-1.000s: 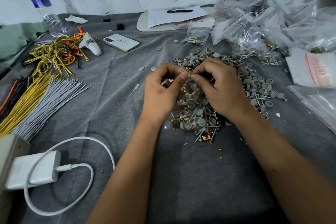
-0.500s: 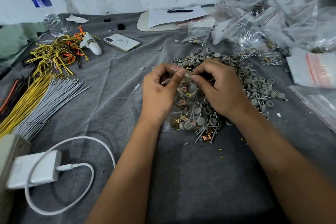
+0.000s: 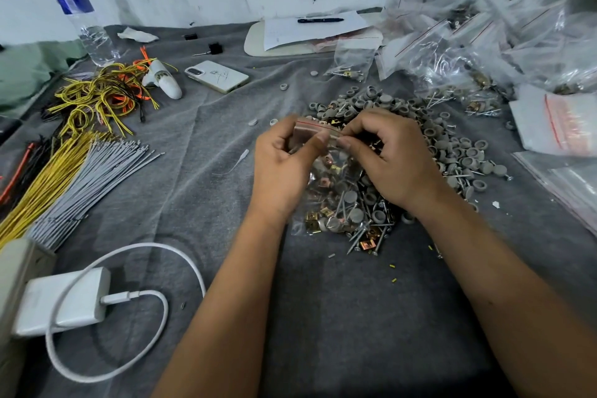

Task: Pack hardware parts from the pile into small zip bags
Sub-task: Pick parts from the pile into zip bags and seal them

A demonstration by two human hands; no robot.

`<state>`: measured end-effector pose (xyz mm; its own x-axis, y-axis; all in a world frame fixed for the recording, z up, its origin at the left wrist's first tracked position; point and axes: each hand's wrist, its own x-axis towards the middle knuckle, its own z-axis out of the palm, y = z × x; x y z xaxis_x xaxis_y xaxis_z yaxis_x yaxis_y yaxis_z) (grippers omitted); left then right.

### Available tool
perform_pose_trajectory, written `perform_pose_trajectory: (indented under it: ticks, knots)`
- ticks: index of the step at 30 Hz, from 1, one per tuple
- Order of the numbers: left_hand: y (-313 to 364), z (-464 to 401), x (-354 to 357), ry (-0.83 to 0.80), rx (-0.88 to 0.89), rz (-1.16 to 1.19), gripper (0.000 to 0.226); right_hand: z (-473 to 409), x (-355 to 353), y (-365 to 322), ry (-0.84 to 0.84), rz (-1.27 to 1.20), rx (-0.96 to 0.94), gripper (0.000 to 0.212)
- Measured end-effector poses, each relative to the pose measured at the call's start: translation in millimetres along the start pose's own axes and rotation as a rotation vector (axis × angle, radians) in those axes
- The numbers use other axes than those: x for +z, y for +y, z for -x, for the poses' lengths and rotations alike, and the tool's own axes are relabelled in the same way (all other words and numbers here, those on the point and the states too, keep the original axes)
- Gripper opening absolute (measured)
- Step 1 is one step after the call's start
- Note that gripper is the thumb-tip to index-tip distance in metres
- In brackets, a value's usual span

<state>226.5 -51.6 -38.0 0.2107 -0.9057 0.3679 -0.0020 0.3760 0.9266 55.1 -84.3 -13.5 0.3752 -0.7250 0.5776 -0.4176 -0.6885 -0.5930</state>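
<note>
Nearest on the left, a white charger (image 3: 61, 300) lies on the grey cloth (image 3: 339, 317) with its looped cable (image 3: 135, 297); beyond it, bundles of grey and yellow wires (image 3: 80, 178) fan out toward the far right. At centre, the left hand (image 3: 284, 168) and right hand (image 3: 391, 158) both pinch the top edge of a small zip bag (image 3: 326, 184), thumbs pressed against curled fingers on its red-lined seal (the fingers hide part of that strip). The bag hangs with its long axis running near to far, mouth at the far end, its near end resting on the pile of hardware parts (image 3: 420, 145), grey caps, nails and brass clips that spread to the right behind the right hand. Farther left lie a white phone (image 3: 217, 76) and a water bottle (image 3: 82, 19); filled bags (image 3: 468, 52) heap at the far right, with a pen (image 3: 319, 20) on paper far centre
</note>
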Motion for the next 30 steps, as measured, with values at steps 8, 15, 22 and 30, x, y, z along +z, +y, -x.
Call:
perform_pose_trajectory:
  ticks: [8, 15, 22, 30]
  knots:
    - [0, -2, 2, -0.06, 0.002, 0.02, 0.009, 1, -1, 2, -0.002, -0.039, 0.013, 0.002]
    - [2, -2, 1, 0.01, 0.01, 0.03, 0.013, 0, -2, 5, 0.045, -0.021, 0.037, 0.003]
    - [5, -1, 0, 0.079, -0.033, 0.054, 0.008, 1, -3, 5, 0.087, -0.076, 0.09, 0.005]
    - [11, 1, 2, 0.156, -0.101, 0.166, 0.016, 1, -6, 9, 0.08, -0.164, 0.131, 0.006]
